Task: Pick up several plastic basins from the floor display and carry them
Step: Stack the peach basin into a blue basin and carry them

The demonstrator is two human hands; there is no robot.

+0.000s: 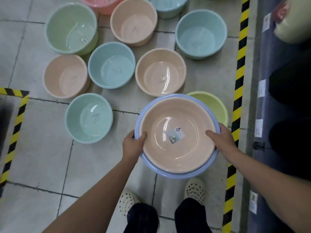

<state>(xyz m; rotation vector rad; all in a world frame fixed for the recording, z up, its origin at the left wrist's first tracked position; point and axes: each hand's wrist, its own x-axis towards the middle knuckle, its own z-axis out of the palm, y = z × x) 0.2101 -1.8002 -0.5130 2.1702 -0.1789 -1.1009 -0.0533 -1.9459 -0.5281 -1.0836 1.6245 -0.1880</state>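
While fingers of left hand (133, 145) and right hand (222, 138) clamp nested basins (176, 148), bare tiles (42, 157) left.

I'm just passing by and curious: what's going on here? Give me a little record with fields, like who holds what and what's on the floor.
held stack: peach basin nested inside a blue basin
left hand: grip on the stack's left rim, thumb inside
right hand: grip on the stack's right rim, thumb inside
label: sticker on the peach basin's bottom
partly hidden behind stack: yellow-green basin
on floor: loose basins in peach, light blue and pale green, all open side up
floor: grey tiles with yellow-black striped tape
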